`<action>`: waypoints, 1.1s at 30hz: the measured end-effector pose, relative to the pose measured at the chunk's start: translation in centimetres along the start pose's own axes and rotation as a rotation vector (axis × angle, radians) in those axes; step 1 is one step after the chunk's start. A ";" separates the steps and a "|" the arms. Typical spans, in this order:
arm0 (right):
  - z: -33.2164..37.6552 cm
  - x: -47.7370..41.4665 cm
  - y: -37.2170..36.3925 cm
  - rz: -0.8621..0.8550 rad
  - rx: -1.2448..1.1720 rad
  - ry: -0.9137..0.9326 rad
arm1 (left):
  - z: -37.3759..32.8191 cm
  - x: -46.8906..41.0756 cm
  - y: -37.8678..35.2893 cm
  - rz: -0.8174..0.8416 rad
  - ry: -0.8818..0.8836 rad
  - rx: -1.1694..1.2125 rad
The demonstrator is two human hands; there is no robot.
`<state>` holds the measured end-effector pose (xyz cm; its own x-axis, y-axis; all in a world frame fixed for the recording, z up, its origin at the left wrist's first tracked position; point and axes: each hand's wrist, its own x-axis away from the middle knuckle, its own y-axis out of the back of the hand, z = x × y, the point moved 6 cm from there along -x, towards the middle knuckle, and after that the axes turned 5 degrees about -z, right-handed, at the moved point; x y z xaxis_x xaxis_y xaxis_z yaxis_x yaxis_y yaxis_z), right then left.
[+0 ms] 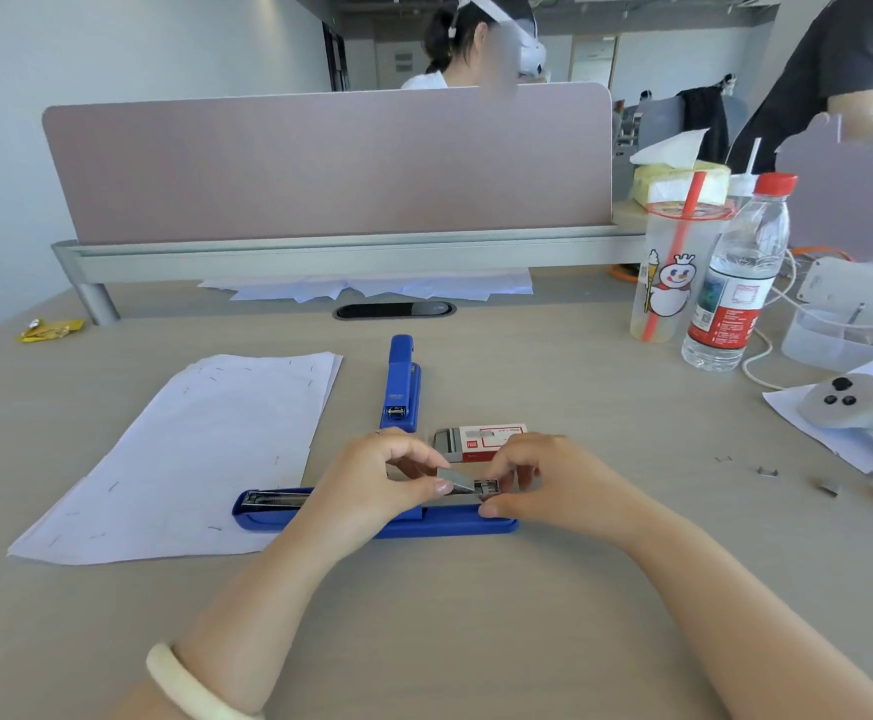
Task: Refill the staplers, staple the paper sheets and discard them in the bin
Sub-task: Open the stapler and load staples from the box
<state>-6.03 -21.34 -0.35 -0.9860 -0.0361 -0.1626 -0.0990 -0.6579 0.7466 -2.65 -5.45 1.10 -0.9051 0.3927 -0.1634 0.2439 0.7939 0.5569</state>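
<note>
Both hands pinching a staple strip, over opened blue stapler, staple box just behind

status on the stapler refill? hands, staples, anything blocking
Both hands, left hand and right hand, pinching a staple strip over the opened stapler. Staple box open behind. Second stapler untouched. Nothing blocking.

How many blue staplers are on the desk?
2. One closed stapler lies behind the hands, beside the paper stack. One opened stapler lies flat under both hands. None seems hidden.
</note>
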 end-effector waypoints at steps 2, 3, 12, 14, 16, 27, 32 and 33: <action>0.1 0.1 0.0 0.001 -0.011 0.004 | 0.0 0.0 0.0 0.007 -0.001 -0.002; 0.1 0.1 0.0 0.002 -0.021 0.002 | 0.0 0.0 0.0 0.007 -0.002 -0.001; 0.2 0.1 -0.1 0.010 -0.035 0.000 | -0.3 0.2 0.1 0.008 -0.010 0.009; 0.2 0.1 0.0 0.013 -0.039 -0.007 | -0.3 0.2 0.1 0.015 -0.010 0.011; 0.3 0.1 -0.1 0.018 -0.040 -0.005 | -0.3 0.3 0.0 0.022 -0.011 0.009; 0.2 0.2 -0.1 0.026 -0.056 -0.013 | 0.4 0.0 -0.1 0.063 -0.066 -0.197; 0.3 0.2 0.0 0.032 -0.044 -0.023 | 0.9 0.0 0.1 0.133 -0.036 -0.292; 0.3 0.3 0.1 0.027 -0.057 -0.025 | 0.9 0.1 0.2 0.150 -0.031 -0.321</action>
<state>-6.35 -21.17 -0.09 -0.9913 -0.0357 -0.1265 -0.0658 -0.6987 0.7124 -2.33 -4.84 0.43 -0.8555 0.5112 -0.0822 0.2466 0.5418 0.8035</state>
